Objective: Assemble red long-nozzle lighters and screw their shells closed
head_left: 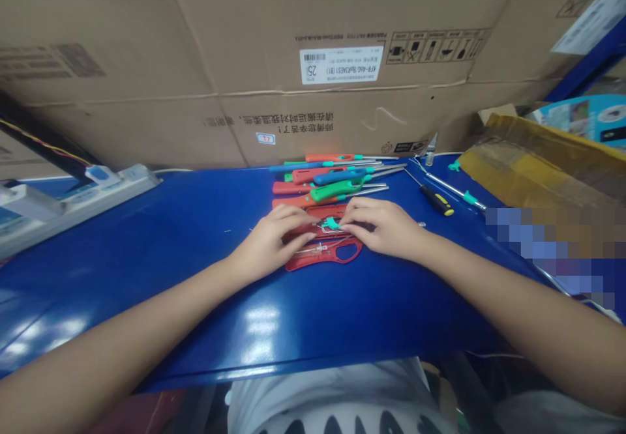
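Observation:
Two halves of a red lighter casing lie side by side on the blue table. The nearer red half has a finger ring and a clear inner part. In the farther half sits a teal trigger piece with thin wires. My left hand is at the left end of the halves, thumb and fingers apart around the farther one, fingertips near the wires. My right hand pinches at the right side of the teal piece; what lies between its fingertips is too small to name.
Several assembled lighters are piled behind the halves. A black and yellow screwdriver and a metal tube with a teal piece lie to the right. Power strips stand at left, a large carton behind, yellow-taped packaging at right.

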Demonstrator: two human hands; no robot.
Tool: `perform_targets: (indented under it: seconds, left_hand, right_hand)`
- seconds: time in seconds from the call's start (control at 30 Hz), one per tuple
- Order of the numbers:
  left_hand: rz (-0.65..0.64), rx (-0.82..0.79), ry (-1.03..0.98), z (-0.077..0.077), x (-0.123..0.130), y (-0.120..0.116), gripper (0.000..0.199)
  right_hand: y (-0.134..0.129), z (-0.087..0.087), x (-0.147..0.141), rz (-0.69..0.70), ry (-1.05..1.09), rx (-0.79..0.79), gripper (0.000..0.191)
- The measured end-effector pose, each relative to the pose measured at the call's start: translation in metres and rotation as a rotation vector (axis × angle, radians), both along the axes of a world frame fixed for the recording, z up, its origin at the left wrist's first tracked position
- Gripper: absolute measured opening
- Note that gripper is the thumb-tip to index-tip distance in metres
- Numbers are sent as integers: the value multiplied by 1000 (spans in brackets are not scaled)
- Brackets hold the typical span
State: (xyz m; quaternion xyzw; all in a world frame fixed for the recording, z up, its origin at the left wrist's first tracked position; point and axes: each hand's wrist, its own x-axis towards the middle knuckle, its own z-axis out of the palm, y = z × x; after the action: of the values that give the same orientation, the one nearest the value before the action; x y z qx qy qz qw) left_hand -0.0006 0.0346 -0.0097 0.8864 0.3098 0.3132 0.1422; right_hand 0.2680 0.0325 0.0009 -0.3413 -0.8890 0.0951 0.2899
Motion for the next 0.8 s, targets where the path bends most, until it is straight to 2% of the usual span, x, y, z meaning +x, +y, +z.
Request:
perform_targets:
  seconds: [0.1, 0.3, 0.4, 0.53, 0.7, 0.77, 0.8]
  left_hand:
    - [2, -8, 1, 0, 1, -1, 22]
    - [9, -22, -1, 1, 3, -3, 22]
    - [22, -39, -14, 1, 3, -3, 22]
    - [19, -49, -26, 3, 4, -4, 24]
    - [5, -32, -53, 2, 4, -4, 27]
    - [11, -27, -55, 1, 4, -4, 29]
    - [13, -26, -55, 1, 4, -4, 29]
  right_hand:
    - [1, -1, 0, 43, -44, 80, 14]
    - [0, -1, 3, 97, -221, 423, 21]
    - [-1, 0, 2, 68, -266, 446, 21]
    - [-4, 3, 0, 60, -318, 384, 23]
    - [-4, 4, -3, -34, -103, 34, 16]
    - [-3, 5, -3, -61, -19, -60, 11]
    - [-2, 5, -4, -81, 8, -89, 16]
